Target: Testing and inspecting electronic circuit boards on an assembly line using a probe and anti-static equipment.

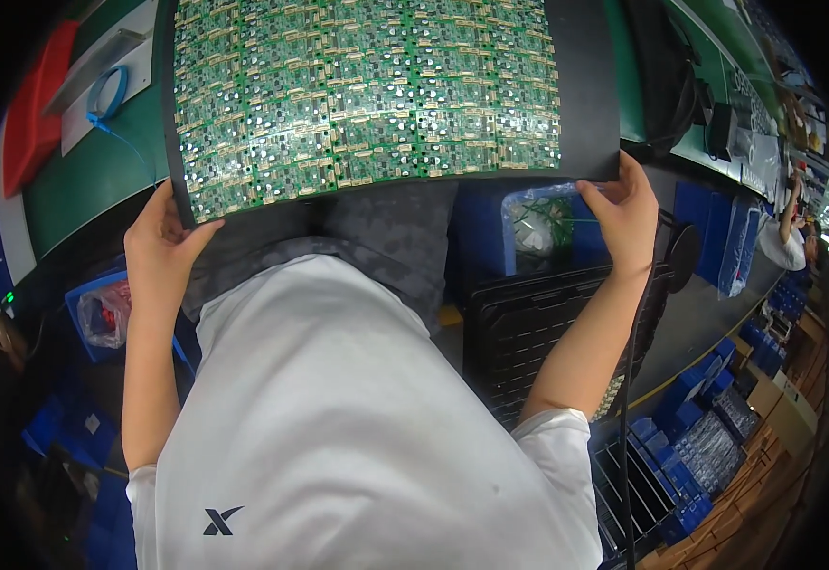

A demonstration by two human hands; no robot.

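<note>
Black flat tray spans the space between both sets of fingers, its near edge at the thumbs. Left hand: thumb and curled fingers gripping the near-left corner. Right hand: thumb and fingers parted around the near-right corner; contact beneath cannot be told. Green circuit boards cover the tray beyond the thumbs. Assessment: tray probably stiff, moderately light; boards fragile, liable to slide if tilted. Recommended hold: the rim, favouring the wide bare margin beside the right fingers; the margin beside the left fingers is narrow.
</note>
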